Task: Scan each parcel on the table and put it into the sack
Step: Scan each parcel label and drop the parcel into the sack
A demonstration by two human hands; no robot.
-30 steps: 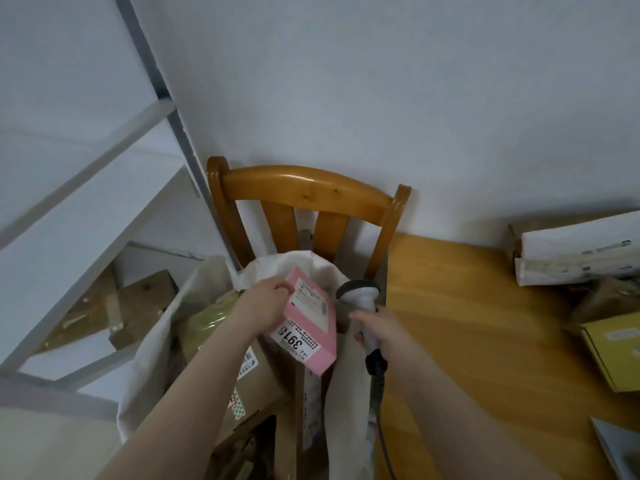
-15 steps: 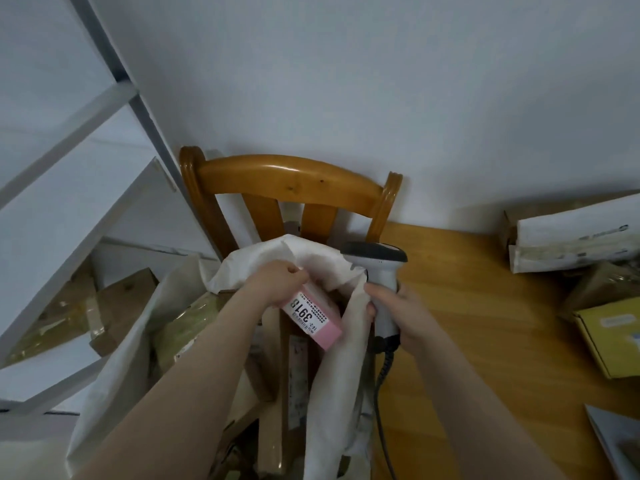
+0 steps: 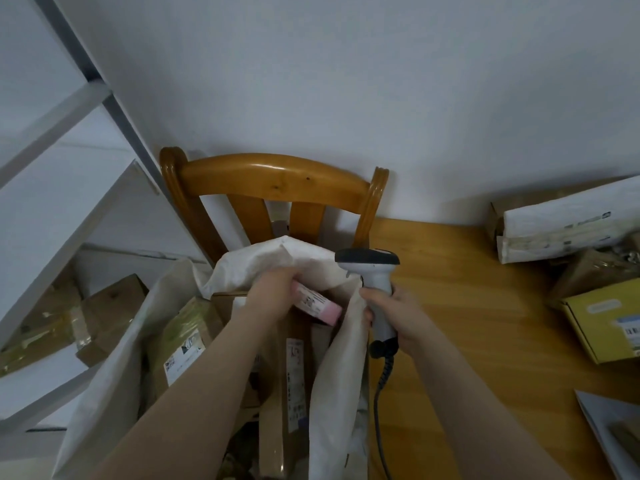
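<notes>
My left hand [image 3: 273, 289] grips a small pink parcel [image 3: 318, 304] with a white label and holds it low inside the mouth of the white sack [image 3: 114, 368]. The sack stands on a wooden chair [image 3: 273, 174] and holds several brown cardboard parcels [image 3: 187, 334]. My right hand [image 3: 394, 313] is closed on the handle of a grey and white barcode scanner [image 3: 372, 271], right at the sack's right edge, its coiled cable hanging down. Other parcels lie on the wooden table [image 3: 467, 306] at the right: a white one [image 3: 568, 223] and a yellow box [image 3: 606, 320].
A white metal shelf frame [image 3: 65, 140] stands at the left with brown boxes [image 3: 104, 310] on its lower level. A white wall runs behind the chair and table. A grey flat packet [image 3: 609, 431] lies at the table's lower right corner.
My left hand has lowered the pink parcel from above the sack down into its mouth. My right hand has kept the scanner beside the sack's edge.
</notes>
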